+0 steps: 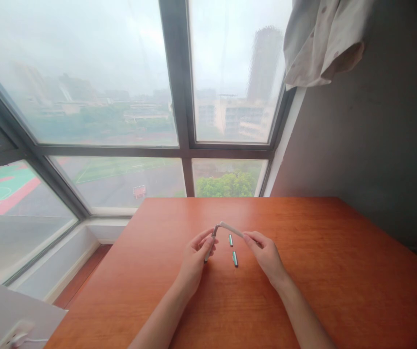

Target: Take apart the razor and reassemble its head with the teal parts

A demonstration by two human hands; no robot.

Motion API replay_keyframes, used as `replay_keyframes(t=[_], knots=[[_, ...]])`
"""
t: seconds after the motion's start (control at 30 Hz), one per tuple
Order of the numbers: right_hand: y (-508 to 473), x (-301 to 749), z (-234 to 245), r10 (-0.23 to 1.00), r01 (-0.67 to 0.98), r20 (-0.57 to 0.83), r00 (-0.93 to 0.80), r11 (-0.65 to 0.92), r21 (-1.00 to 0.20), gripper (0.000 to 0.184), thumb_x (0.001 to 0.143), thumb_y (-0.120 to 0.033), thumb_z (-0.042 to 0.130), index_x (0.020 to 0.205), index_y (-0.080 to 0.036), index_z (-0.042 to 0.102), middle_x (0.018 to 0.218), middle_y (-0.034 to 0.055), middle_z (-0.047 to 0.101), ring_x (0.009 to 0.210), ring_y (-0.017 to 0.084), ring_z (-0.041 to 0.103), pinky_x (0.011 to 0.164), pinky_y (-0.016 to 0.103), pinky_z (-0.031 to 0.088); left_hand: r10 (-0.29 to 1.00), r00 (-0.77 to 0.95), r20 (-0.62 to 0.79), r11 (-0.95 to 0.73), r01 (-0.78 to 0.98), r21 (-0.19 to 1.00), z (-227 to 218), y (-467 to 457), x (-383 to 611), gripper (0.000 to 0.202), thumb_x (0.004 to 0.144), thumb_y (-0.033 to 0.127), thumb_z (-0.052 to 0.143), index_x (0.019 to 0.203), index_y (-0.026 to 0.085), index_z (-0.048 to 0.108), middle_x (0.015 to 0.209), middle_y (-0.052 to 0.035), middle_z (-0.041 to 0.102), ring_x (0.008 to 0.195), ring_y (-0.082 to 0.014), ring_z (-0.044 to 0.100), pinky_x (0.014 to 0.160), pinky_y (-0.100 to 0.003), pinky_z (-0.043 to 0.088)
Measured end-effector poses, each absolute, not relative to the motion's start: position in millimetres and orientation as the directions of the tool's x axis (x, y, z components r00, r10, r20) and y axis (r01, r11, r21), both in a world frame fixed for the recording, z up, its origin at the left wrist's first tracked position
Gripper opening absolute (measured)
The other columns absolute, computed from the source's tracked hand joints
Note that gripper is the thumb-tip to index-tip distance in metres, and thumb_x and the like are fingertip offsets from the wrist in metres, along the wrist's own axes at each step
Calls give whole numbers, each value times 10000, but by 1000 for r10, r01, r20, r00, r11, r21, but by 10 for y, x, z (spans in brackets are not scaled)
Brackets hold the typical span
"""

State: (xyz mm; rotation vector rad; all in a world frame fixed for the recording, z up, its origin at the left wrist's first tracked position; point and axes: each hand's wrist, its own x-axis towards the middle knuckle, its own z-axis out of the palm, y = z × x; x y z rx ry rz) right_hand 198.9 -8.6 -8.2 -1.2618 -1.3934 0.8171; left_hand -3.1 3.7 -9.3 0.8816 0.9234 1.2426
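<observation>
My left hand [198, 254] is closed around a slim dark-grey handle [214, 232], which slants up from the fingers. Between the fingertips of my right hand [264, 249] is the lower end of a pale, slim stick [230, 228]. The upper ends of the two meet in a bent peak above the table; whether they are one jointed piece or two separate ones, I cannot tell. Below, between my hands, lie a small green-and-black piece [231, 240] and a similar nearer one [235, 259], both shaped like razor cartridges. Neither hand touches them.
The brown wooden table [321, 291] reaches to a large window [103, 97] with grey frames. A pale garment [325, 43] hangs at the upper right before a dark wall [376, 131]. A plug with a white cable [19, 337] shows at the lower left.
</observation>
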Motion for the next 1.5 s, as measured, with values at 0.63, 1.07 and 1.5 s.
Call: replay_keyframes(t=[0.63, 1.07, 1.5], knots=[[-69, 1977, -128, 971, 258, 232, 66, 208, -944, 323, 834, -452, 554, 888, -180, 718, 854, 55, 693, 802, 216, 595, 701, 291, 438, 984, 139, -112, 158, -386, 909, -116, 28, -15, 443, 705, 355, 745, 1093, 157, 663, 792, -82, 670, 604, -98, 513, 563, -219, 385], [-74, 1990, -144, 970, 256, 227, 84, 199, -946, 330, 839, -450, 552, 910, -170, 712, 878, 64, 692, 831, 222, 588, 725, 295, 431, 981, 138, -135, 180, -406, 896, -86, 26, -17, 461, 674, 361, 766, 1079, 160, 678, 784, -83, 680, 596, -101, 535, 581, -231, 391], [-61, 1988, -145, 967, 232, 236, 96, 209, -950, 347, 834, -469, 553, 918, -175, 716, 886, 62, 696, 836, 219, 595, 725, 291, 443, 984, 107, -142, 174, -420, 891, -36, 22, -15, 470, 640, 348, 790, 1051, 146, 686, 765, -82, 675, 600, -109, 530, 590, -240, 402]])
